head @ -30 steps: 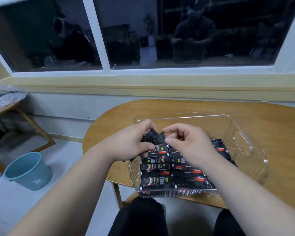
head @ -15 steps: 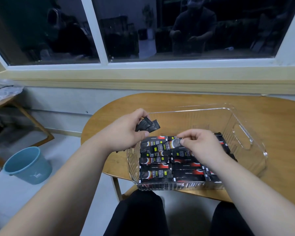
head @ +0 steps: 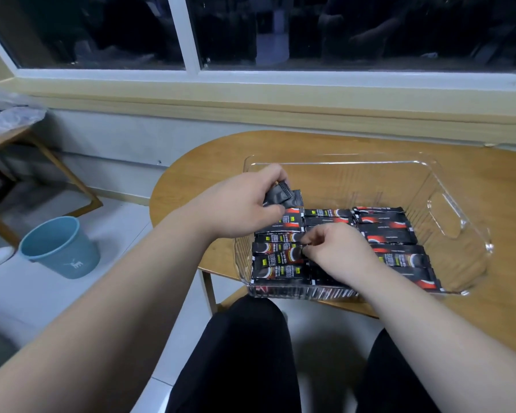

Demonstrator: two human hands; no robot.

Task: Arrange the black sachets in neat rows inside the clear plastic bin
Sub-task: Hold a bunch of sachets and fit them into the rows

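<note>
left grip [head: 245, 207] holds a small bunch [head: 282, 198] of sachets above the bin's [head: 370, 174] left side; right grip [head: 337, 251] pinches the end of one sachet [head: 277, 248] lying inside it.

Your sachets [head: 385, 232]: black, red-white swirl, yellow-green patch. Your bin [head: 447, 201]: clear, ribbed walls. Table [head: 489, 323]: brown wood. Bucket [head: 60, 248]: blue, white deer. Your trousers [head: 236, 353]: black.

Dark window [head: 96, 31] with a white frame [head: 188, 37] up top, over a yellow ledge [head: 251, 104] and a grey wall [head: 116, 138]. Round wooden table [head: 504, 293] below, on a pale floor [head: 27, 302]. Blue bucket [head: 60, 248] on the floor at the left, near a wooden side table [head: 3, 141] with crinkly plastic [head: 9, 114] on top.
</note>
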